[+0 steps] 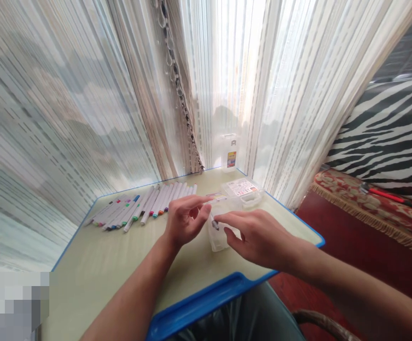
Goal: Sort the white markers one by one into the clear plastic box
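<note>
In front of me a clear plastic box stands on the table, with a marker with a dark tip end at its opening. My left hand is at the box's left side, index finger stretched out and thumb apart from it, close to the marker's upper end. From the right, my right hand reaches over the box. Its index fingertip is at the marker, touching or nearly so, and its thumb is held apart below. The other fingers of both hands are partly hidden.
White markers with coloured ends lie in a row at the left on the table. Behind the box sits a clear case with a printed label. An upright clear lid stands at the back edge, against sheer curtains.
</note>
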### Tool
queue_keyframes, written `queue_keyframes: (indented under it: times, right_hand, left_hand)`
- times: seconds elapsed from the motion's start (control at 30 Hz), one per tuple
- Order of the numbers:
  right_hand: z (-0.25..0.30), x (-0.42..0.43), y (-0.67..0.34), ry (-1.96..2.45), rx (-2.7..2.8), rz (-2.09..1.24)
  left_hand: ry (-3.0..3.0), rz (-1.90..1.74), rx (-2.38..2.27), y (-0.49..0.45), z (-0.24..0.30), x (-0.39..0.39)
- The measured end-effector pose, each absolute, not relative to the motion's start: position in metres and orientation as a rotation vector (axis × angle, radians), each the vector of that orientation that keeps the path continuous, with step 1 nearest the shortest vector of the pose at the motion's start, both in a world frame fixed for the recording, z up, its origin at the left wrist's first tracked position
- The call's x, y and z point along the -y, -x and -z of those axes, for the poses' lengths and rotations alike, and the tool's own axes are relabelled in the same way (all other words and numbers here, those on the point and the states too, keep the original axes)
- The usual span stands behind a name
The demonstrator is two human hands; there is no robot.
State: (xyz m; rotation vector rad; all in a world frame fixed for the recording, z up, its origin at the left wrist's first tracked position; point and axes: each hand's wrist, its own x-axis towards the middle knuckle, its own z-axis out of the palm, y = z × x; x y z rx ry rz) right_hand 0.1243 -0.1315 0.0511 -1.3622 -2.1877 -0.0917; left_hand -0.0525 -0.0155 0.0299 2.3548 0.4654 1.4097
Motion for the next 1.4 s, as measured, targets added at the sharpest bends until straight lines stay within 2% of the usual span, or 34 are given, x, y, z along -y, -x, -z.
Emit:
queue_keyframes:
  times: [0.4,0.8,1.0,1.2,1.4]
  right_hand:
    - [-0.086,0.12,-0.138,1.412,2.499,-0.272]
    - [-0.089,0.121,-0.138,1.427,2.522,-0.336]
    - [-0.093,0.131,-0.146,1.374,2.519,-0.239]
    - [-0.126,0.136,-0.164,1.245,2.213,-0.183]
    - [-0.134,0.04,-0.174,1.099,1.641,-0.315]
  left_hand:
    - [-2.439,-1.401,-0.493,0.054,-0.035,0.016]
    - [-2.407,-1.41,-0.479,0.053,-0.032,0.016]
    - [-2.378,-1.424,-0.471,0.052,-0.027,0.016]
    - [-2.321,-1.369,-0.506,0.054,-0.022,0.014]
    - [-2.281,-1.386,-0.774,0.056,-0.019,0.008]
